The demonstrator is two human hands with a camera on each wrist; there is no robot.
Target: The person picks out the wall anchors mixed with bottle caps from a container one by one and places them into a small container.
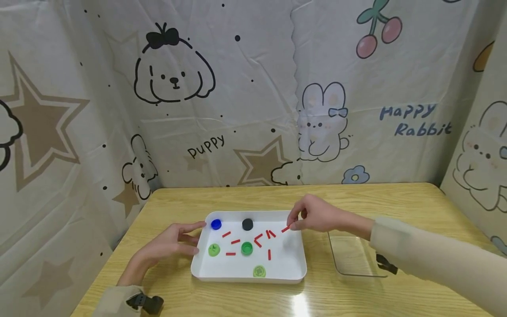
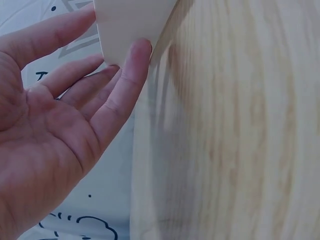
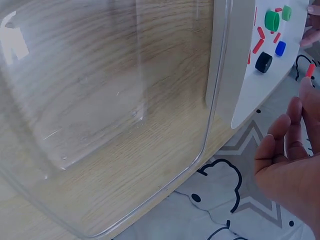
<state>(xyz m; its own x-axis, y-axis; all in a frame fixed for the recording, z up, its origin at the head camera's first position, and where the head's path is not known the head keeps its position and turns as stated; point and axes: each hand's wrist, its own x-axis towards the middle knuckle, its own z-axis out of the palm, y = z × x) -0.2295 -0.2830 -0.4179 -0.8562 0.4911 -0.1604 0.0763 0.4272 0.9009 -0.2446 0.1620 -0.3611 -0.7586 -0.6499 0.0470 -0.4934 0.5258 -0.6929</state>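
Observation:
A white tray (image 1: pixel 285 268) sits on the table with several small red sticks (image 1: pixel 230 254) and bottle caps in it. My right hand (image 1: pixel 314 213) is above the tray's right side, pinching one red stick (image 1: pixel 286 229) between thumb and fingertips; the right wrist view shows the stick's red end (image 3: pixel 310 70) past the thumb. At the tray's left wall is my left hand (image 1: pixel 174 242), its fingers spread and fairly straight. In the left wrist view, fingertips (image 2: pixel 136 52) touch the wall's outer side.
Inside the tray are a blue cap (image 1: pixel 215 224), a black cap (image 1: pixel 247 224), a green cap (image 1: pixel 247 248) and two light green caps (image 1: pixel 214 250). A clear container (image 1: pixel 348 255) stands right of the tray, partly under the right forearm. Printed cloth (image 1: pixel 253 110) hangs behind the table.

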